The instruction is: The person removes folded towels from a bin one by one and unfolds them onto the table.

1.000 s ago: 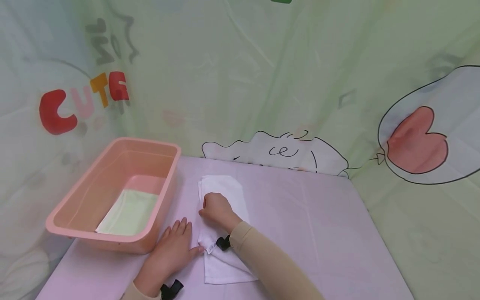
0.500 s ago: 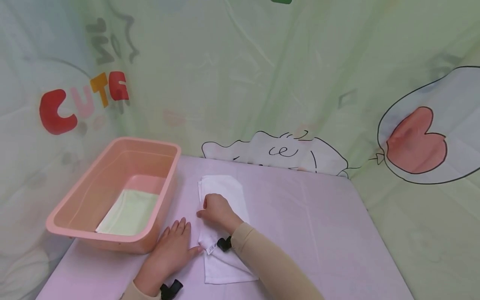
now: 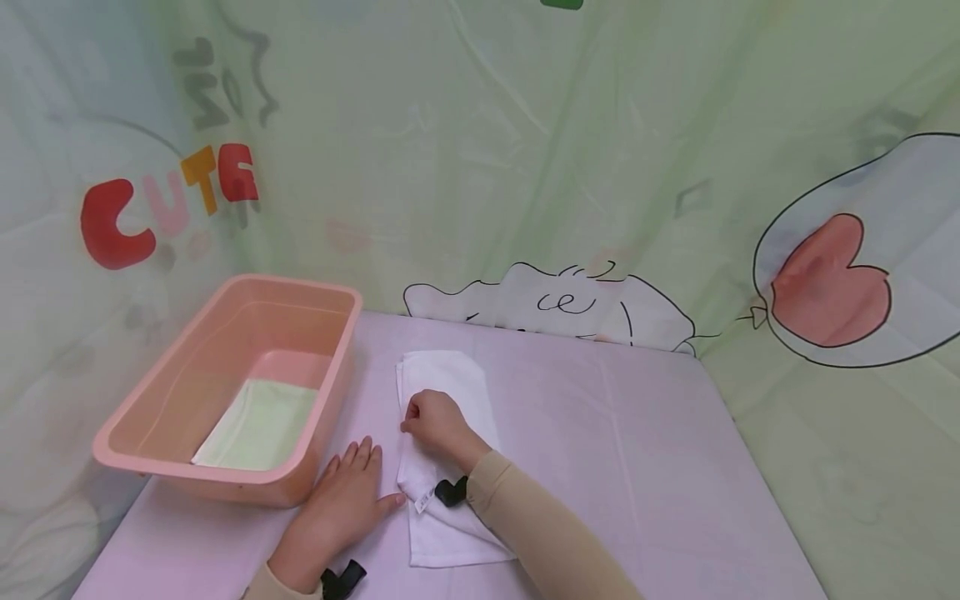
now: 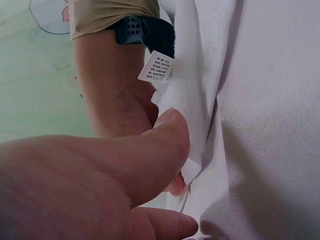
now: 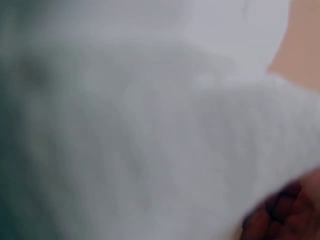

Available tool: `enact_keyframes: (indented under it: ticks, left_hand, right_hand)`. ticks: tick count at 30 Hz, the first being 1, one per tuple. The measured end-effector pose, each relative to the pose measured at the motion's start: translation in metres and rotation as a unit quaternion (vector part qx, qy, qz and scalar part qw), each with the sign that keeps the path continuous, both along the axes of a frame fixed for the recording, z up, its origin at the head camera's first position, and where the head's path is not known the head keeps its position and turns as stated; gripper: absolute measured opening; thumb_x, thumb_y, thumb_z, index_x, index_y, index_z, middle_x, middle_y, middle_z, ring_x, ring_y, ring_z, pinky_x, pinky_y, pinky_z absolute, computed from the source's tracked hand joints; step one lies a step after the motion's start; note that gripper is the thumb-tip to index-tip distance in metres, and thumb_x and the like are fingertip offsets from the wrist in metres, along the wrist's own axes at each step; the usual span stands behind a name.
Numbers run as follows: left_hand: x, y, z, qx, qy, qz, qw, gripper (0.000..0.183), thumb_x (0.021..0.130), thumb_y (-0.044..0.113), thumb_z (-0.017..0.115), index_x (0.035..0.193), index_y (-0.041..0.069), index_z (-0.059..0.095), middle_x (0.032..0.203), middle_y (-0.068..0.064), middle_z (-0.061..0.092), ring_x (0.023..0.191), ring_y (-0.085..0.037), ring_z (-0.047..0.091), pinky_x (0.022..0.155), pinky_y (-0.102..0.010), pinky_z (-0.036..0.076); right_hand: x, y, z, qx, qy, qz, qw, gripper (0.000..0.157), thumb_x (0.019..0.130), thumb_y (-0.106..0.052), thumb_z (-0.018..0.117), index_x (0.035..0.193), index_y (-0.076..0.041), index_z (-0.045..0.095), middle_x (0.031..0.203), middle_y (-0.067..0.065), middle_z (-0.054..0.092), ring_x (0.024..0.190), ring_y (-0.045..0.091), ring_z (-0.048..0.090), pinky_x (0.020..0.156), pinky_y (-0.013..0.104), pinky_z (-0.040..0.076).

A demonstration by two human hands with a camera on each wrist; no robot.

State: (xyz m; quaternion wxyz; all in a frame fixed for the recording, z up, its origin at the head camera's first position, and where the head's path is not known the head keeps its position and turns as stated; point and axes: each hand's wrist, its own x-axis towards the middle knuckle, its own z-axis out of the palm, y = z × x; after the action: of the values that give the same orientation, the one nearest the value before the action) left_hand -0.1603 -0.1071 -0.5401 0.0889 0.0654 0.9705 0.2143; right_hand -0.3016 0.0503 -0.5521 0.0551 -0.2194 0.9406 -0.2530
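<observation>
A folded white towel [image 3: 468, 383] lies lengthwise on the table, with a printed tag [image 3: 424, 499] at its left edge. My right hand [image 3: 437, 423] is over the towel, fingers curled and thumb against them, pinching cloth near the left edge; the pinch itself is largely hidden. The right wrist view is filled by blurred white cloth [image 5: 150, 140], with curled fingers [image 5: 280, 215] at the lower right corner. Flat on the table to the left is my left hand [image 3: 347, 500], fingers straight. Its thumb [image 4: 165, 145] reaches the towel's edge close to the tag.
A pink plastic basin [image 3: 330, 392] stands at the left, holding a folded pale green cloth [image 3: 262, 425]. The lilac-covered table [image 3: 600, 450] extends to the right. Printed curtains [image 3: 465, 167] enclose the back and sides.
The right thumb has drawn in from the towel's left edge toward the curled fingers, and that hand has shifted very slightly. The left hand and towel look the same.
</observation>
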Motion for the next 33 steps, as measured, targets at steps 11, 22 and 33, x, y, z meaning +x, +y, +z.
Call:
enact_keyframes:
  ticks: [11,22,33]
  left_hand:
    - [0.000,-0.001,-0.004,0.012,0.002,0.000,0.9999,0.086,0.099,0.046,0.075,0.155,-0.013,0.046,0.168,-0.035,0.037,0.159,-0.053,0.033,0.129,-0.069,0.026]
    - [-0.001,-0.001,-0.001,0.008,-0.008,0.000,0.9999,0.087,0.100,0.047,0.074,0.156,-0.013,0.044,0.170,-0.034,0.034,0.161,-0.053,0.030,0.129,-0.069,0.025]
    - [0.000,0.001,-0.006,0.000,-0.009,-0.001,1.0000,0.089,0.099,0.048,0.075,0.157,-0.012,0.044,0.171,-0.034,0.032,0.161,-0.052,0.028,0.130,-0.068,0.023]
  right_hand:
    - [0.004,0.004,-0.006,0.037,0.024,0.031,0.999,0.018,0.092,-0.018,0.081,0.079,-0.019,0.068,0.078,-0.006,0.057,0.072,0.009,0.052,0.070,0.023,0.046]
    - [0.003,0.011,-0.010,-0.044,0.019,0.024,0.999,0.011,0.097,-0.013,0.077,0.088,-0.014,0.071,0.080,-0.005,0.059,0.074,0.008,0.053,0.072,0.023,0.048]
    - [0.006,0.016,-0.011,-0.123,0.000,-0.003,0.992,0.011,0.102,-0.012,0.071,0.091,-0.015,0.069,0.085,-0.004,0.065,0.081,0.010,0.058,0.078,0.024,0.050]
